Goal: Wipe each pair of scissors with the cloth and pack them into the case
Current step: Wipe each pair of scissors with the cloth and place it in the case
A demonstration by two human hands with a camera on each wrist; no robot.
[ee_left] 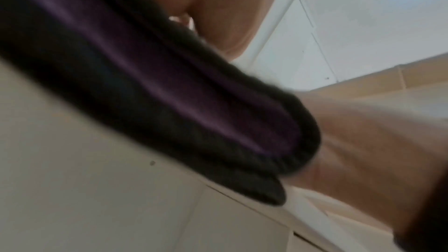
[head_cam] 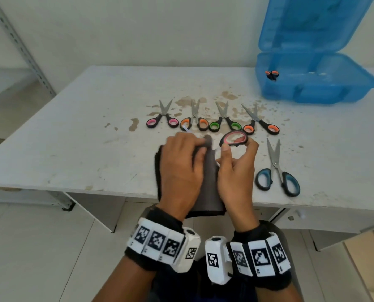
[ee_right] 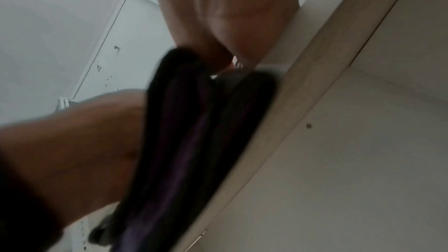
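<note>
Over table front edge: both hands work mid-air above white stained tabletop (head_cam: 72,127), near its front lip.
L hand: left hand (head_cam: 181,168) w/ fingers curled round dark grey-purple folded cloth (head_cam: 207,188), cloth wrapped over the blades – looks like the wiping stroke, blurred so prob moving.
R hand: right hand (head_cam: 236,168) pinches black scissors with pink-lined handle loop (head_cam: 234,138) by the loop, thumb + fingers closed on it; handle end points away from body so blades sit inside the cloth. A pale blade tip shows past L fingers.
Why held so: handle grip keeps fingers off the edges, cloth takes the steel.
Wrist views: only cloth (ee_left: 169,102), palms, table underside; blurred, grip detail can't tell there.
Row waiting: pink-handled scissors (head_cam: 162,118), orange-handled scissors (head_cam: 194,120), green-handled scissors (head_cam: 225,122), second orange-handled scissors (head_cam: 260,123) – side by side, blades open, pointing away; easy pick by handles.
Near R hand: larger blue-grey-handled scissors (head_cam: 277,171), just beside the wrist path, near front edge.
Case: translucent blue plastic case (head_cam: 312,92), lid up, far right corner; one orange-handled pair inside at left wall.
Progress: judged early, one packed, six out.
Room: bare table left; route to case passes over the row, lift needed.
</note>
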